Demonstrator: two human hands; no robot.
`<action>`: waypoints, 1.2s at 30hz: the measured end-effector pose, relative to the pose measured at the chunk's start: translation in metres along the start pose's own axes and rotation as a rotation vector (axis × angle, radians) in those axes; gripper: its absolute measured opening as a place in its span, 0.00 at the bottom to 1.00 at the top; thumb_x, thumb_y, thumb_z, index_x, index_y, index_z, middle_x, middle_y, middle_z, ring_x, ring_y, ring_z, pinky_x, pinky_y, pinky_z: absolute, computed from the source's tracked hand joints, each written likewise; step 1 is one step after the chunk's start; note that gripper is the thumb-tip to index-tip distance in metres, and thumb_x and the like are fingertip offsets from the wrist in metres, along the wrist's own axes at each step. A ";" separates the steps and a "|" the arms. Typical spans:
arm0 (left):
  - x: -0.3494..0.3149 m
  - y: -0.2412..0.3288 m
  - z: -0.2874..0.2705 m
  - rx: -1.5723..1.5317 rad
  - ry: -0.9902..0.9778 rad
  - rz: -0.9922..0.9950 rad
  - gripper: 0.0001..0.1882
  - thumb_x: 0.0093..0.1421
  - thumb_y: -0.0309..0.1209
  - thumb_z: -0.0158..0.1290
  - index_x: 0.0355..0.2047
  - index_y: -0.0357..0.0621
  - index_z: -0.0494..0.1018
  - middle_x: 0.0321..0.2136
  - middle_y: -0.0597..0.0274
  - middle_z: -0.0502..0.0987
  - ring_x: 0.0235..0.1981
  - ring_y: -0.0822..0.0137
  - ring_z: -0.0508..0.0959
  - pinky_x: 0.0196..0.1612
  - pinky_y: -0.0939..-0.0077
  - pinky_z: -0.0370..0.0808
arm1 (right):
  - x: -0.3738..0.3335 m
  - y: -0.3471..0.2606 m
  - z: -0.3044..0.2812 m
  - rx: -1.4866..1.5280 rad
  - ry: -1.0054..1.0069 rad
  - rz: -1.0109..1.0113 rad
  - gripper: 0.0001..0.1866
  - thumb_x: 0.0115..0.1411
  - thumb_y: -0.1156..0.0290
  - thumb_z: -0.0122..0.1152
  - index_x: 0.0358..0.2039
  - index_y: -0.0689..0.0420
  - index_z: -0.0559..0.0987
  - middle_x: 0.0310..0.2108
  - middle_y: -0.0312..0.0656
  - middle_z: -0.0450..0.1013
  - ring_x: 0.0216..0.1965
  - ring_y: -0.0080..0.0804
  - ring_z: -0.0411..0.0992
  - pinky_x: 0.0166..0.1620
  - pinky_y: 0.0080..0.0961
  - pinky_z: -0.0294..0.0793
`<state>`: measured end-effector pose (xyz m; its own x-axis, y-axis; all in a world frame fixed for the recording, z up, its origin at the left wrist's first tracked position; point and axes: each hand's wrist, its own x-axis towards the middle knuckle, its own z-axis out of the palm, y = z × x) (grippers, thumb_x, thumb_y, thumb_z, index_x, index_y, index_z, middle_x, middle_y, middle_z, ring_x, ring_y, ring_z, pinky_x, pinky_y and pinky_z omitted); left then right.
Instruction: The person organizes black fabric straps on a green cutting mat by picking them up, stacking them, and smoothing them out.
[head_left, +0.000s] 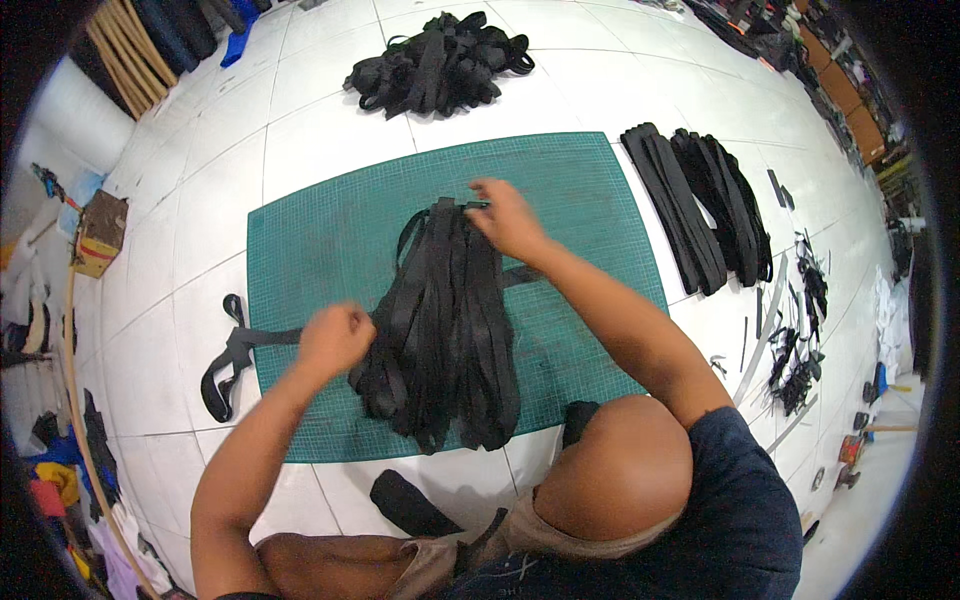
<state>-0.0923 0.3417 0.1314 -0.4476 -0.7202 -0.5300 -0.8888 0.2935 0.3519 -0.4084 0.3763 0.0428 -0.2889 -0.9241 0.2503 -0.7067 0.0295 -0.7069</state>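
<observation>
A big bunch of black webbing straps (445,330) lay on the middle of the green cutting mat (570,180), with its bottom tips near the mat's near edge. The right hand (508,218) was at the top of the bunch, over the far half of the mat. Its thumb and finger were by a strap end, but I cannot tell if they pinched it. The left hand (335,340) was over the left part of the mat, next to the side of the bunch. Its fingers were curled, but it was blurry, so I cannot tell if it held anything. A loose strap (272,338) ran out from under that hand, past the mat's left edge.

To do this part well, I think the top ends needed to sit close and even, with each strap flat and not twisted. A soft pinch near the end seemed best, so the other straps would not slide. The loose strap had a curly tail off the mat, so it could have snagged or knotted if pulled fast. Past the mat's far edge was a messy heap of straps (435,70). Right of the mat lay neat folded straps (675,210).
</observation>
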 end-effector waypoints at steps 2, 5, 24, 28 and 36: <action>0.032 -0.061 0.013 0.050 0.159 0.152 0.18 0.55 0.33 0.55 0.45 0.40 0.76 0.44 0.42 0.76 0.46 0.44 0.76 0.49 0.58 0.73 | -0.020 0.026 -0.016 -0.171 -0.068 0.028 0.21 0.58 0.67 0.64 0.50 0.58 0.74 0.44 0.50 0.73 0.47 0.49 0.72 0.51 0.40 0.73; 0.055 -0.102 0.035 0.152 0.286 0.347 0.18 0.55 0.30 0.56 0.47 0.40 0.75 0.41 0.43 0.75 0.46 0.45 0.75 0.51 0.57 0.72 | -0.078 0.041 -0.032 -0.421 -0.275 0.152 0.18 0.58 0.67 0.64 0.48 0.57 0.76 0.44 0.45 0.73 0.47 0.48 0.71 0.49 0.40 0.73; 0.099 -0.112 0.053 0.054 0.267 0.339 0.07 0.54 0.27 0.51 0.30 0.36 0.68 0.31 0.42 0.74 0.37 0.37 0.74 0.40 0.49 0.71 | -0.130 0.064 -0.031 -0.331 -0.392 -0.145 0.12 0.61 0.64 0.58 0.42 0.55 0.76 0.39 0.47 0.72 0.45 0.51 0.71 0.46 0.46 0.74; 0.109 -0.112 0.045 0.002 0.209 0.202 0.11 0.57 0.30 0.49 0.36 0.35 0.70 0.37 0.39 0.77 0.39 0.37 0.76 0.41 0.48 0.72 | -0.142 0.050 -0.028 -0.317 -0.375 -0.115 0.12 0.61 0.66 0.57 0.44 0.55 0.77 0.34 0.47 0.75 0.38 0.50 0.75 0.40 0.45 0.76; 0.091 -0.034 -0.007 0.185 -0.144 0.204 0.25 0.59 0.51 0.50 0.30 0.38 0.80 0.35 0.38 0.80 0.38 0.40 0.79 0.44 0.55 0.74 | -0.133 0.005 -0.057 -0.329 -0.440 -0.243 0.10 0.59 0.70 0.58 0.41 0.55 0.80 0.31 0.44 0.76 0.35 0.46 0.76 0.37 0.42 0.77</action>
<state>-0.1021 0.2622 0.0769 -0.6158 -0.5422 -0.5717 -0.7763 0.5414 0.3228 -0.4104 0.5213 0.0431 0.1511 -0.9880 0.0322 -0.9021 -0.1511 -0.4041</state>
